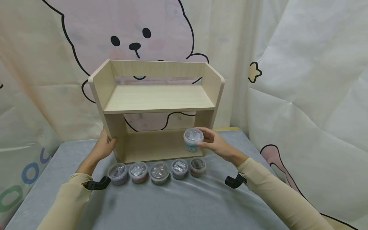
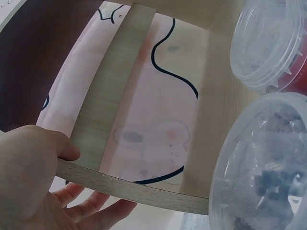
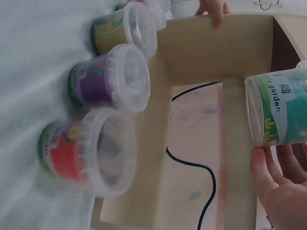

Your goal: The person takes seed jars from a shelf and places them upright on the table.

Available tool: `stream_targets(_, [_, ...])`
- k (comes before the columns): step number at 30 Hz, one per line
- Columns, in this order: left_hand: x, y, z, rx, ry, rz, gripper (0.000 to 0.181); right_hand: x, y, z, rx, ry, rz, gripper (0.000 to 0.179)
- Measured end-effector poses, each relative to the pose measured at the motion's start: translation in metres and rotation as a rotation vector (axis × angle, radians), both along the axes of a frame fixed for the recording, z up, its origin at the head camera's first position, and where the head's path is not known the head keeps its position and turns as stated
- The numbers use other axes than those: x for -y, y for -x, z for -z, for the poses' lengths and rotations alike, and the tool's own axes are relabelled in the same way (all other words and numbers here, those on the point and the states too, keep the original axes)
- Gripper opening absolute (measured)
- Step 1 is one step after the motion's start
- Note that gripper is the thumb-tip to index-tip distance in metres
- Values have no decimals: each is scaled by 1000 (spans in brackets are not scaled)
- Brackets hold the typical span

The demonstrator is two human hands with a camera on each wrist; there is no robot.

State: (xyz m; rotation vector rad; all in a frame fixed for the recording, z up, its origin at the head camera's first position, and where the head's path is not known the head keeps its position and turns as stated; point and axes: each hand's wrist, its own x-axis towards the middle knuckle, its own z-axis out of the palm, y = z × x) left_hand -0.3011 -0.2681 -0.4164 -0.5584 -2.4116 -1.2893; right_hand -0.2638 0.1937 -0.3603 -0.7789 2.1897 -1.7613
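Note:
My left hand grips the left side panel of a pale wooden two-tier shelf. In the left wrist view, the thumb lies on the panel's inner side and the fingers wrap outside. My right hand holds a small lidded tub in front of the lower tier, near its right end. A teal label with "garden" shows on this tub in the right wrist view. The tub is raised above the table, its clear lid facing up towards the head camera.
Several similar clear-lidded tubs stand in a row along the shelf's front base. Labels in red and purple show from the right. The grey cloth-covered table reaches a curtain with cartoon drawings behind the shelf.

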Motion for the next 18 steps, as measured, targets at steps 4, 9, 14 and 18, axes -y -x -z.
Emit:
stream_targets(4, [0,-1,-1,-3,-1,2,64,-9,0,9,-5,-9,10,63])
stream_targets(9, [3,-2,-1,-13,10,-12,60,-17,1,22,-5,3,16,63])
stream_targets(14, [1,0,0,-4,-6,-3,58,-29,1,32,3,15,40,64])
stream_targets(18, [-2,-1,0,1,-16,-2,56,-39,1,39,30,2,50,65])
